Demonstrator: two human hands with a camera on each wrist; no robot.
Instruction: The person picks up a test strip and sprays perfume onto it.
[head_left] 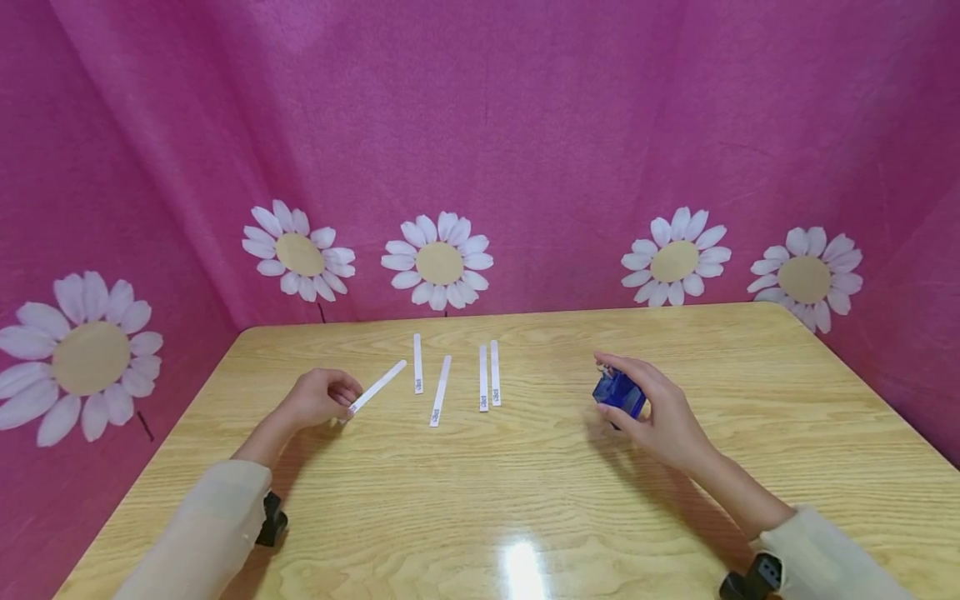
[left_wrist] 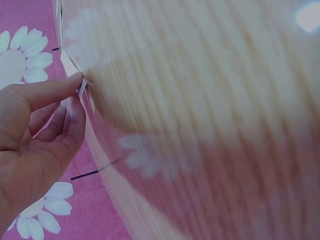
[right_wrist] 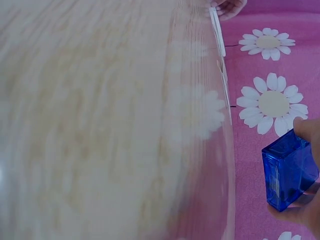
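My left hand (head_left: pixel 318 398) pinches the near, printed end of a white paper test strip (head_left: pixel 381 386) between thumb and fingertips. The strip slants away to the right over the table. In the left wrist view, the thumb and fingertips meet on its end, which shows edge-on. My right hand (head_left: pixel 667 417) grips a blue glass perfume bottle (head_left: pixel 619 392), thumb on one side and fingers on the other. Square-cut and see-through, the bottle (right_wrist: pixel 287 170) is held tilted above the table in the head view. Part of it is hidden by the palm and fingers.
Between the hands lie several more white strips, among them one strip (head_left: pixel 441 392) near the left hand and a close pair with an outer strip (head_left: pixel 495 373). The glossy wooden table (head_left: pixel 450 508) ends at a pink curtain (head_left: pixel 525 167) printed with daisies.
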